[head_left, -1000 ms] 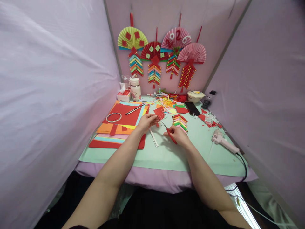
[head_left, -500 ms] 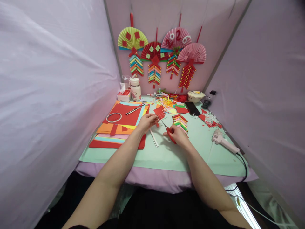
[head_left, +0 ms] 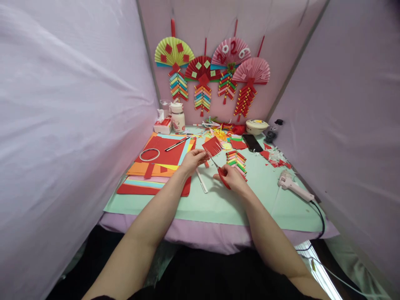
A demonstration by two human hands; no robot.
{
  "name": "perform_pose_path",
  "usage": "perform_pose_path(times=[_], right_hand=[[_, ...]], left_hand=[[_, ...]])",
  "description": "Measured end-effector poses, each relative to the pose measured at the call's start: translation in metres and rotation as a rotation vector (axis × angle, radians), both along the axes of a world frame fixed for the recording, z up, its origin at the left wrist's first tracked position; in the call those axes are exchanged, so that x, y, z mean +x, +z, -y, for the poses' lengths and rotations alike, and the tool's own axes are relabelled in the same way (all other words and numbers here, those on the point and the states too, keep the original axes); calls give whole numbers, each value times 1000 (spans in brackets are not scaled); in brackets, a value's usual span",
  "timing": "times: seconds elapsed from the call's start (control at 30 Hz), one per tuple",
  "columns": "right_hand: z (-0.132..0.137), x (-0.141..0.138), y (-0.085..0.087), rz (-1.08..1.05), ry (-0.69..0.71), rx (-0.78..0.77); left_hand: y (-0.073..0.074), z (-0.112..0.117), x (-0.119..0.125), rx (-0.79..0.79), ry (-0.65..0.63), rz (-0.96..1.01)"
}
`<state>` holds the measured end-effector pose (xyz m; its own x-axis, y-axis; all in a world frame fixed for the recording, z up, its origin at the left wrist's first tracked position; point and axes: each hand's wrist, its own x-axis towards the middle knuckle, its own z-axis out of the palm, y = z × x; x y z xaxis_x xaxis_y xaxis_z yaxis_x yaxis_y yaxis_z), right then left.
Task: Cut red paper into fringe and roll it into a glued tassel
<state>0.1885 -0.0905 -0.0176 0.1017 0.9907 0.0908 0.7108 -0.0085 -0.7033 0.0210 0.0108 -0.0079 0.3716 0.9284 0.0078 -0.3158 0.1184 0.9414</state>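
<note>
Between the fingers of my left hand (head_left: 196,161) is a red paper piece (head_left: 212,145), its right edge cut into a fringe of thin strips. My right hand (head_left: 233,176) grips red-handled scissors (head_left: 223,177), whose blades reach up and left to the paper's lower edge, close to my left fingertips. Just right of the blades lies a row of small coloured paper rolls (head_left: 236,162), partly covered by my right hand. A white pen (head_left: 201,181) rests on the table below my left hand.
Stacked coloured paper (head_left: 165,155) with a tape roll (head_left: 149,154) and a black pen (head_left: 176,143) lies left. Paper scraps, a phone (head_left: 252,143) and a lidded bowl (head_left: 256,126) stand behind. A corded glue gun (head_left: 295,186) lies right. Paper fans (head_left: 174,50) hang on the back wall.
The red paper has turned and flattened toward me, so more of its face and fringe shows. Both hands and the scissors stay nearly in place.
</note>
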Motion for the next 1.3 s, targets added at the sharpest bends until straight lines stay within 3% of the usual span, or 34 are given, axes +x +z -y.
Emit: perform_pose_path(times=[0.43, 1.3], right_hand=[[-1, 0, -5, -51, -6, 22], [-2, -5, -9, -116, -24, 49]], left_hand=[[4, 7, 2, 5, -61, -45], [-4, 2, 2, -42, -42, 20]])
